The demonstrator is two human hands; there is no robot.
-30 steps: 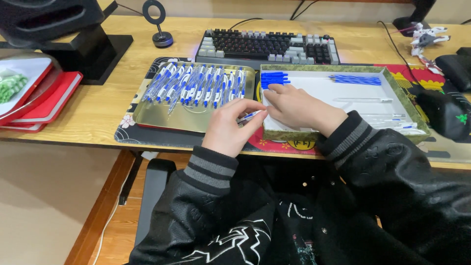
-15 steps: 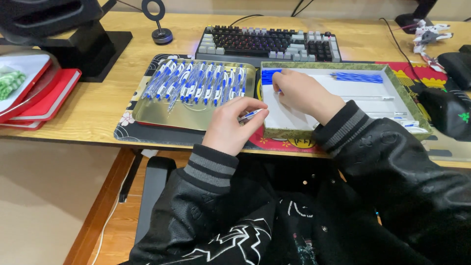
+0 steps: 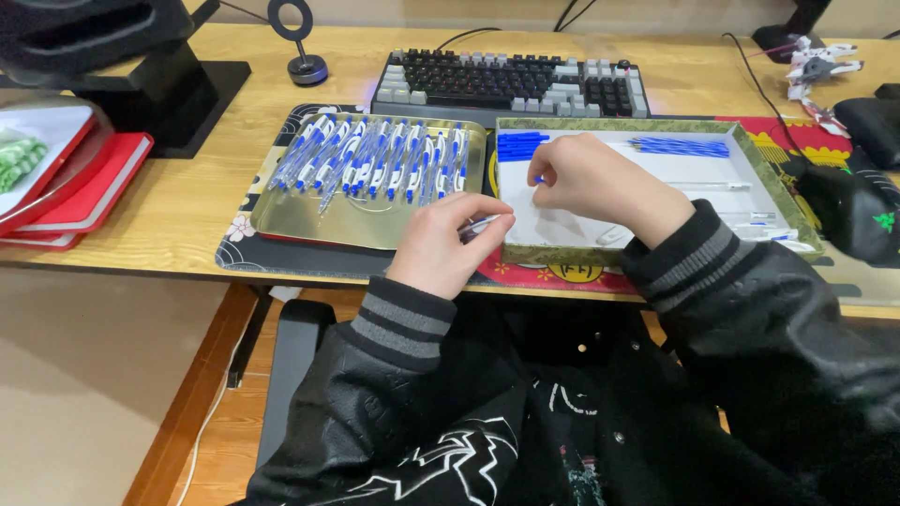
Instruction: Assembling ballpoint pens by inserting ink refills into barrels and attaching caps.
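A clear pen barrel (image 3: pixel 480 225) is being gripped in the left hand (image 3: pixel 448 242) at the gold tray's (image 3: pixel 309 220) edge, while a small blue part (image 3: pixel 539 178) is being pinched by the right hand (image 3: pixel 591 183) over the white tray (image 3: pixel 759 178), blue caps (image 3: pixel 520 145) lying near.

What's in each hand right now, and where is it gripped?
Left hand grips a pen by its barrel, tip end sticking out. Right hand pinches a small blue piece; the grip point is hidden.

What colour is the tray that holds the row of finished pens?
Shiny gold: the metal tray under the blue-and-white pens, seen from the head camera.
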